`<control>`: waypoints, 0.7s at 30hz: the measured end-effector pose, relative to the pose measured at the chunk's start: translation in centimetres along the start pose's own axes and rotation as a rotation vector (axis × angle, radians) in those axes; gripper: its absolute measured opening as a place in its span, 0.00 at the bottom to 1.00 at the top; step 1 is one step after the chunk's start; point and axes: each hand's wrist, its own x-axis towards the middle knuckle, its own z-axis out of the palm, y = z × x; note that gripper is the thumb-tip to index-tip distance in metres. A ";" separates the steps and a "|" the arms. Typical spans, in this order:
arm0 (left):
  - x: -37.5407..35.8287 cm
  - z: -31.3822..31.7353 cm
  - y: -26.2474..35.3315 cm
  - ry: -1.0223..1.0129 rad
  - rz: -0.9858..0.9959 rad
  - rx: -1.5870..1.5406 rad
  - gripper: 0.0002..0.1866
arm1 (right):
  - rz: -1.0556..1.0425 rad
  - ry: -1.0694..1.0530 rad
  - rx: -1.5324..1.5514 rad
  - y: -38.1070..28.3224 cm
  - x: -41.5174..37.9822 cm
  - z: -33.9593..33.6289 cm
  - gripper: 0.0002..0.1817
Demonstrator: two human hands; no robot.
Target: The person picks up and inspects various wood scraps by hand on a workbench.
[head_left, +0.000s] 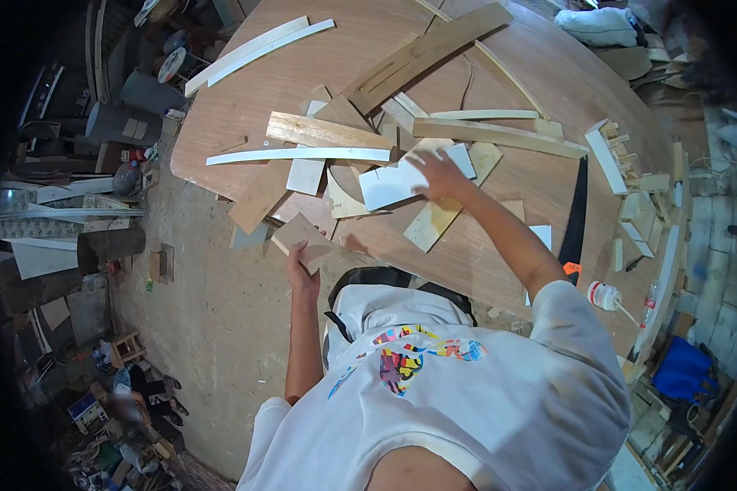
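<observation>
My left hand [305, 266] is closed on a small flat wooden board [297, 239] at the near left edge of the plywood table [434, 237]. With fingers spread, my right hand [440, 173] is over a white-faced board [389, 185] near the middle of the pile; whether it touches the board I cannot tell. Right beside lies a pale board with a yellowish stain [454, 200]. A long thin white strip [299, 154] and a light wooden plank [327, 131] lie across the pile further left.
A handsaw [577, 217] with an orange handle lies at the right, near a white bottle [604, 295]. Small wooden frames [608, 155] stand at the table's right side. A blue bag [684, 370] is at the lower right. Another person [151, 397] is at the lower left.
</observation>
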 end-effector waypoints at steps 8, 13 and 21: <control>0.9 0.8 0.4 -0.003 -0.029 -0.002 0.32 | 0.014 -0.110 -0.132 -2.1 -0.8 -1.7 0.48; 1.5 1.7 0.3 -0.058 -0.007 -0.016 0.30 | 0.060 -0.029 -0.065 -0.3 -1.8 -1.2 0.48; 3.1 1.6 0.0 -0.075 -0.032 -0.020 0.28 | 0.255 0.142 0.456 5.3 -6.1 -1.3 0.50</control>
